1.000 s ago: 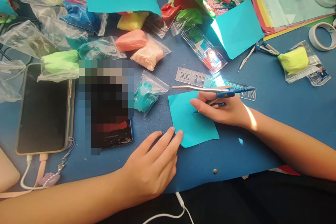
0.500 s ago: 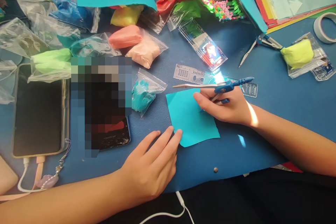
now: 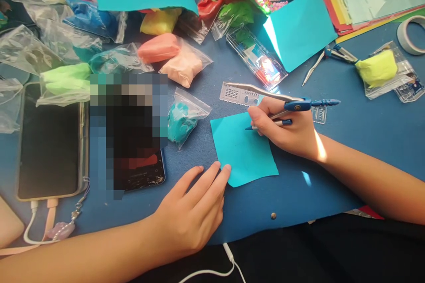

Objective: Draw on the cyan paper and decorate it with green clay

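Observation:
My right hand (image 3: 287, 132) is closed round a blue and silver drawing compass (image 3: 298, 105). One metal leg points left above the fingers, and the pencil point on the other leg is at a turquoise square of paper (image 3: 244, 154); whether it touches cannot be made out. My left hand (image 3: 194, 210) lies with its fingers stretched out, fingertips at the paper's lower left edge. Behind the right hand, partly covered, is a clear stencil ruler (image 3: 232, 93). A small bag of teal clay (image 3: 182, 119) lies left of the paper.
Bagged clay in several colours, such as green (image 3: 66, 78) and peach (image 3: 186, 68), crowds the back left. Two phones lie at left, one (image 3: 49, 146) with cables. At right are a second compass (image 3: 314, 68), yellow clay (image 3: 378, 68), a tape roll (image 3: 413, 35) and larger turquoise paper (image 3: 302, 26).
My right hand has shifted slightly right and the compass with it, its metal leg now higher. The larger turquoise paper at the back has flopped forward over its surroundings. My left hand stays put.

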`<control>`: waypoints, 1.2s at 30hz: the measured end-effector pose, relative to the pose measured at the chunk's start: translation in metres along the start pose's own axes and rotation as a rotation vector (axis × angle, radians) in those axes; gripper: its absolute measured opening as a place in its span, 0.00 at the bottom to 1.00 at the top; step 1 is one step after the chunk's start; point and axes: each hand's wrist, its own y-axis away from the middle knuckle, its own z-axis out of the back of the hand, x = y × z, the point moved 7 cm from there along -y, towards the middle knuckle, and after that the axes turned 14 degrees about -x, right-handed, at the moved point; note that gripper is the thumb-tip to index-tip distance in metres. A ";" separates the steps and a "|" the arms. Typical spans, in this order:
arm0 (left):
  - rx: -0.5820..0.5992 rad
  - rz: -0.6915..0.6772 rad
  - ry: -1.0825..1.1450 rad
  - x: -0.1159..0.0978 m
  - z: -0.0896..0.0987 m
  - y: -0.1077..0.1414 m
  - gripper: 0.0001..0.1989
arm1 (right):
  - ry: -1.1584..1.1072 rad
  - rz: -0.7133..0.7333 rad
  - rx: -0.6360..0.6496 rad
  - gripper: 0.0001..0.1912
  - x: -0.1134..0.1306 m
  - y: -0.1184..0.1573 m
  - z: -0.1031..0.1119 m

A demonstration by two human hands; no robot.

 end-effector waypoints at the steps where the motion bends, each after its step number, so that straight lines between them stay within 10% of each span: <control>1: 0.001 0.001 0.000 0.000 0.000 0.000 0.09 | -0.001 0.005 0.005 0.21 0.000 0.000 -0.001; 36: 0.011 0.001 0.001 0.000 -0.002 0.001 0.09 | 0.061 0.007 0.043 0.23 0.003 0.001 0.002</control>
